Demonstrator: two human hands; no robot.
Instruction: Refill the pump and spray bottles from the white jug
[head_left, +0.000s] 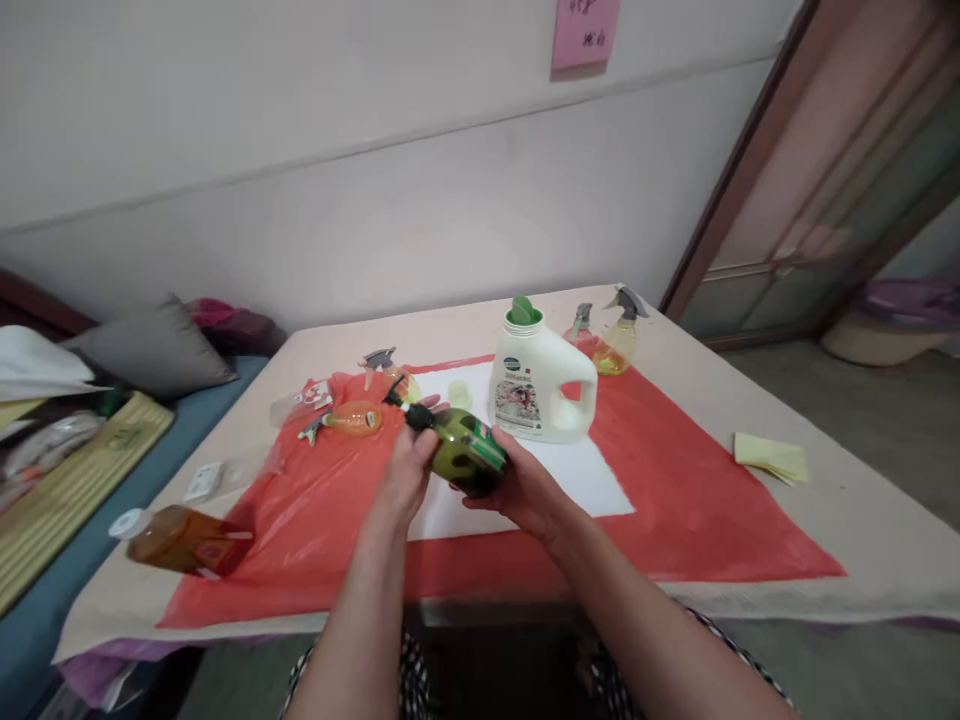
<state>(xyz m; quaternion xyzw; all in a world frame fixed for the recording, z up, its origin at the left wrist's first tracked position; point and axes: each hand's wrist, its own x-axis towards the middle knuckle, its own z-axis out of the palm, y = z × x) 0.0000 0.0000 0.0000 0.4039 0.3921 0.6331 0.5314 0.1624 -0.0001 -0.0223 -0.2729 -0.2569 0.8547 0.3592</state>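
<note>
A green pump bottle (459, 448) with a black pump top is held tilted in front of me, its pump pointing up and left. My left hand (414, 452) grips it near the neck. At the base end, my right hand (517, 478) is wrapped around it. Just behind stands a white detergent jug (525, 385) with a green spout and no cap on it, upright on a white sheet (592, 480). A small pale yellow-green cap or cup (459, 394) sits left of the jug.
Under the sheet lies a red cloth (690, 510). Orange spray bottles, one lying (356, 418), are at left; a yellow spray bottle (619, 345) stands back right. An amber bottle (187, 540) lies front left. Yellow paper slips (771, 457) rest at right.
</note>
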